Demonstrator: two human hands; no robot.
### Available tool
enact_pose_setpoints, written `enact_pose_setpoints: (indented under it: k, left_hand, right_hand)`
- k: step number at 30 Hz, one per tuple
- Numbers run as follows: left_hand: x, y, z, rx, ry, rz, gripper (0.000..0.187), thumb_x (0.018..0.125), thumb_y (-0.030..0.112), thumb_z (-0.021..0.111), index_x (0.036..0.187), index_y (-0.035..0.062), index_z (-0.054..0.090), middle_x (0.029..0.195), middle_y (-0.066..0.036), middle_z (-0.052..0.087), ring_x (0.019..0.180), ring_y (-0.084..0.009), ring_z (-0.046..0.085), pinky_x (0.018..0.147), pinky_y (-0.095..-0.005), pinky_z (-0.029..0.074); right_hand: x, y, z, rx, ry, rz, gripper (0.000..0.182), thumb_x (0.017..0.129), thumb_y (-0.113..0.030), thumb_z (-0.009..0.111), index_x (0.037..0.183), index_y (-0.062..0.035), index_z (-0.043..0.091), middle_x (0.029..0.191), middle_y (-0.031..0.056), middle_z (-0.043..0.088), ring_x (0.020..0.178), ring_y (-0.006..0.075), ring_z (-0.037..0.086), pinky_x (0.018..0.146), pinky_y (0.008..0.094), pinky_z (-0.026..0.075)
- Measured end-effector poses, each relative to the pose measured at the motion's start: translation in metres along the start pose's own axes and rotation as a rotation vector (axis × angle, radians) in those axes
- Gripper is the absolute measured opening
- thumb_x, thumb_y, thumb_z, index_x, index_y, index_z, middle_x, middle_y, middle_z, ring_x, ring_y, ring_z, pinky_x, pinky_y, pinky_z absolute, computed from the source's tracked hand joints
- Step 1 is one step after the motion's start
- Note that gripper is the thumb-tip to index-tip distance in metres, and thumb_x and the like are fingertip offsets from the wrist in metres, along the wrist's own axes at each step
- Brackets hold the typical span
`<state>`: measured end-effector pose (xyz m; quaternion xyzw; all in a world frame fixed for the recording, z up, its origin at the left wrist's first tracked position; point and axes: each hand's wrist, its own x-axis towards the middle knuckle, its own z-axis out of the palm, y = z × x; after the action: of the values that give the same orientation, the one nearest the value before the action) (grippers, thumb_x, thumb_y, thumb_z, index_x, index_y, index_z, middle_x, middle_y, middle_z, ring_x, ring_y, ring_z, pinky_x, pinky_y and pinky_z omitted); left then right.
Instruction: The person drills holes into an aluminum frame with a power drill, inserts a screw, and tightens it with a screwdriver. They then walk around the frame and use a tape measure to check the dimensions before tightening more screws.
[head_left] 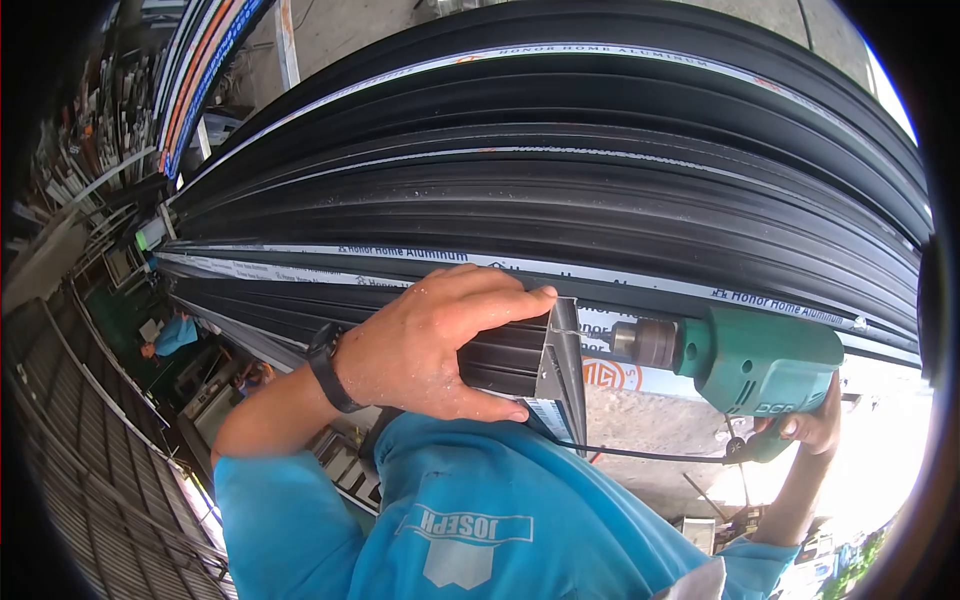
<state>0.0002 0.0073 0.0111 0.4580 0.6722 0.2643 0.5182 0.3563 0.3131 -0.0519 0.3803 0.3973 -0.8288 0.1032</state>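
Note:
My left hand [425, 345], with a black band on its wrist, is wrapped over a short stack of black ribbed profiles [508, 358], thumb below and fingers above. Pale specks dot its skin. At the right, my right hand [815, 425] grips the handle of a green power drill [775, 355], which lies level with its chuck [650, 343] pointing left. The thin bit [592, 333] reaches the metal end face [558, 350] of the stack; whether it has entered the metal cannot be made out. Most of the right palm is hidden behind the drill.
Long black aluminium profiles [560, 195] with printed film strips run across behind the hands. A black cord [650, 456] hangs below the drill. At the far left are a person in blue [178, 332], scrap lengths [85, 175] and corrugated sheeting [85, 440]. Another person [255, 375] is partly hidden.

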Motion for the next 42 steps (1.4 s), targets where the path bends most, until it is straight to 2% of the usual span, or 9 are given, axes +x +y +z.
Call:
enact_pose_setpoints:
  k: [11, 21, 29, 34, 37, 42]
  left_hand:
    - [0.000, -0.001, 0.000, -0.024, 0.001, -0.002, 0.089, 0.063, 0.030, 0.100, 0.137, -0.0020, 0.063, 0.128, -0.021, 0.069, 0.113, -0.0346, 0.070, 0.097, -0.0419, 0.056]
    - [0.000, -0.002, 0.002, -0.051, 0.015, 0.020, 0.089, 0.063, 0.030, 0.100, 0.137, -0.0022, 0.062, 0.127, -0.021, 0.069, 0.113, -0.0344, 0.071, 0.097, -0.0418, 0.057]
    - [0.001, -0.003, 0.002, -0.052, -0.007, 0.026, 0.090, 0.065, 0.031, 0.098, 0.139, -0.0035, 0.060, 0.123, -0.021, 0.068, 0.112, -0.0344, 0.068, 0.097, -0.0414, 0.054]
    - [0.004, 0.004, -0.001, -0.009, -0.035, -0.020, 0.092, 0.060, 0.031, 0.101, 0.137, -0.0018, 0.063, 0.126, -0.022, 0.069, 0.115, -0.0348, 0.070, 0.099, -0.0413, 0.056]
    - [0.005, 0.005, -0.001, -0.007, -0.044, -0.041, 0.091, 0.060, 0.031, 0.101, 0.136, -0.0017, 0.064, 0.127, -0.022, 0.069, 0.115, -0.0346, 0.070, 0.100, -0.0409, 0.055]
    - [0.007, 0.005, -0.001, -0.009, -0.039, -0.030, 0.091, 0.059, 0.031, 0.102, 0.135, -0.0019, 0.064, 0.128, -0.022, 0.068, 0.116, -0.0344, 0.069, 0.100, -0.0406, 0.055]
  right_hand:
    - [0.000, -0.015, 0.018, 0.015, 0.044, -0.013, 0.108, 0.068, -0.016, 0.098, 0.149, 0.0095, 0.032, 0.096, 0.0201, 0.071, 0.068, 0.0246, 0.073, 0.058, 0.0317, 0.061]
    - [-0.007, -0.017, 0.020, -0.008, 0.077, 0.003, 0.110, 0.065, -0.017, 0.099, 0.149, 0.0088, 0.032, 0.103, 0.0218, 0.070, 0.070, 0.0255, 0.074, 0.059, 0.0320, 0.063]
    - [-0.010, -0.026, 0.027, -0.020, 0.083, 0.044, 0.108, 0.064, -0.015, 0.099, 0.148, 0.0079, 0.035, 0.114, 0.0233, 0.066, 0.079, 0.0277, 0.074, 0.062, 0.0338, 0.065]
    - [-0.012, -0.025, 0.031, -0.001, 0.098, 0.001, 0.107, 0.063, -0.013, 0.099, 0.148, 0.0073, 0.037, 0.120, 0.0229, 0.063, 0.091, 0.0285, 0.073, 0.063, 0.0342, 0.065]
    - [-0.012, -0.031, 0.032, -0.054, 0.096, 0.043, 0.107, 0.062, -0.016, 0.100, 0.147, 0.0068, 0.039, 0.122, 0.0216, 0.062, 0.097, 0.0280, 0.072, 0.067, 0.0347, 0.064]
    - [-0.011, -0.033, 0.033, -0.163, 0.113, -0.010, 0.106, 0.058, -0.026, 0.102, 0.142, 0.0063, 0.047, 0.124, 0.0191, 0.063, 0.107, 0.0265, 0.067, 0.087, 0.0374, 0.057]
